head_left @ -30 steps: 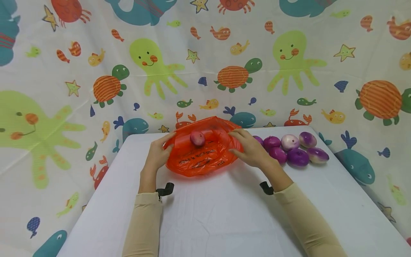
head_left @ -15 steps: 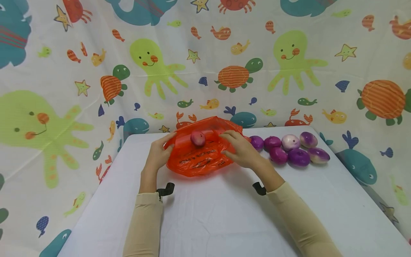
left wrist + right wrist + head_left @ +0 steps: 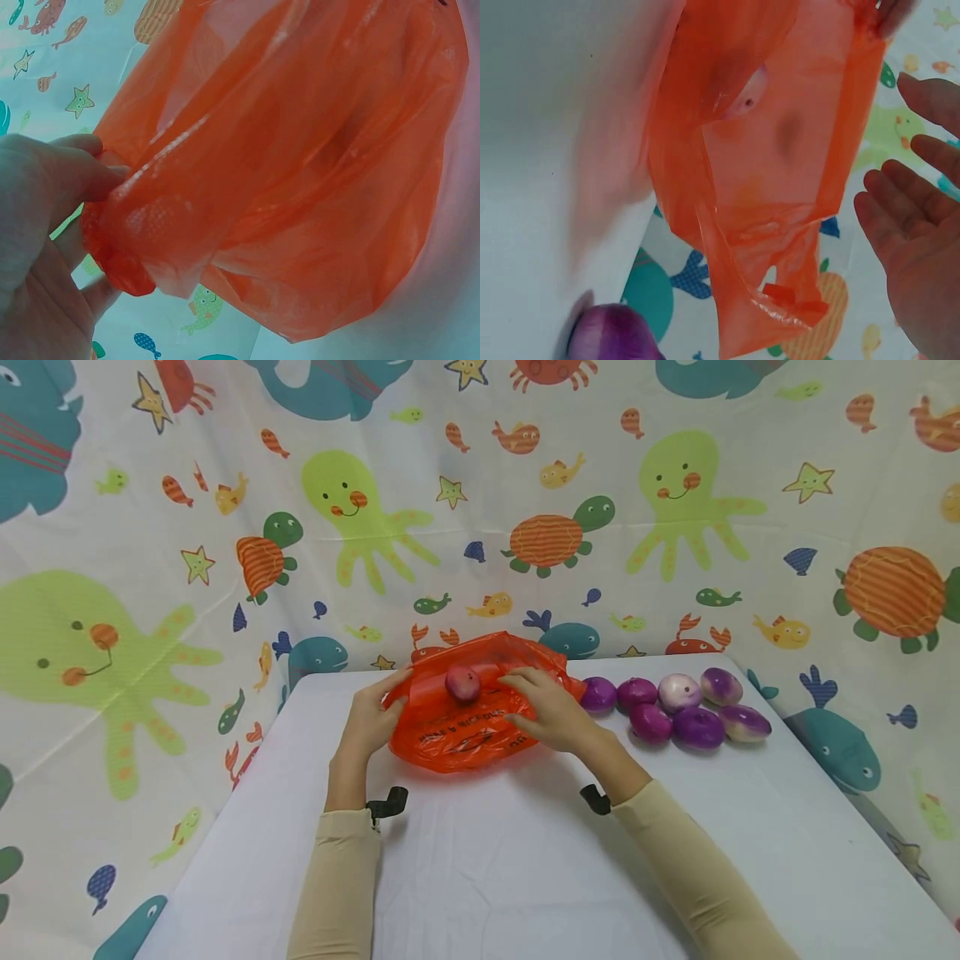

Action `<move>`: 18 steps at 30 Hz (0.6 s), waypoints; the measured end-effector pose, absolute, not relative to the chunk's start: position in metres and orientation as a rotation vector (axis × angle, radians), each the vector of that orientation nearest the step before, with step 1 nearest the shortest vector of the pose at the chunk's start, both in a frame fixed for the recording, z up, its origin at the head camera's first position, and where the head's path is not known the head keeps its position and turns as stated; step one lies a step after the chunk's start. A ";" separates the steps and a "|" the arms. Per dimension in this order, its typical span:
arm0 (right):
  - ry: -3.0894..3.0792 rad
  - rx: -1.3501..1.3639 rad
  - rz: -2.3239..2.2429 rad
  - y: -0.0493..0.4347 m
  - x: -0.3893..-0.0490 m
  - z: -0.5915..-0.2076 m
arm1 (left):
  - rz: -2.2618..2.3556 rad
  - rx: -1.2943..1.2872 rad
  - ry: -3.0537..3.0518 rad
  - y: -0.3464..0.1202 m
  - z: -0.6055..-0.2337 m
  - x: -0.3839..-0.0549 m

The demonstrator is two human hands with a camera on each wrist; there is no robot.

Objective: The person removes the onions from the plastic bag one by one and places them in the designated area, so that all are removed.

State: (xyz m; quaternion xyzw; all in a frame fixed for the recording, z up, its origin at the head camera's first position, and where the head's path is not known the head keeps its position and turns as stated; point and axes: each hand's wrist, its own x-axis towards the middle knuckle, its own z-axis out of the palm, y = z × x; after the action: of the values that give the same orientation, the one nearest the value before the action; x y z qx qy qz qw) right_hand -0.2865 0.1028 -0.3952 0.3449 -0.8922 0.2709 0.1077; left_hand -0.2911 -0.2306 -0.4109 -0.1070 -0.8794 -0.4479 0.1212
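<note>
An orange-red plastic bag (image 3: 442,745) with dark printing stands with its mouth spread at the back of the table. In its mouth shows one pinkish-purple onion (image 3: 462,684), partly covered by bag film in the right wrist view. My left hand (image 3: 370,717) grips the bag's left edge, thumb and fingers on the gathered film (image 3: 124,255). My right hand (image 3: 553,708) is in front of the bag's right side in the head view. Its fingers (image 3: 900,187) are extended and apart from the film in the right wrist view, holding nothing.
Several purple and whitish onions (image 3: 697,728) lie grouped on the white-covered table (image 3: 480,860), right of the bag. Behind hangs a curtain (image 3: 465,443) printed with sea animals, close to the table's back edge.
My right hand has moved left across the front of the bag, away from its right edge, uncovering more of the nearest onion. My left hand and the bag have stayed nearly still.
</note>
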 end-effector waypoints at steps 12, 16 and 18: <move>-2.623 1.058 0.801 0.088 -0.294 -0.398 | -1.303 -0.312 -2.575 -0.231 -0.411 -0.291; -2.647 1.054 0.782 0.082 -0.299 -0.402 | -1.307 -0.310 -2.575 -0.231 -0.411 -0.291; -2.650 1.054 0.771 0.080 -0.301 -0.403 | -1.308 -0.309 -2.575 -0.231 -0.411 -0.292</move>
State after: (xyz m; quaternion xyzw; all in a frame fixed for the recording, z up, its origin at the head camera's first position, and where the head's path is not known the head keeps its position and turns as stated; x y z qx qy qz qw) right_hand -0.3006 0.0801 -0.4031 0.3551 -0.8931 0.2600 0.0934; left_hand -0.2915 -0.2311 -0.4109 -0.1057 -0.8802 -0.4473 0.1181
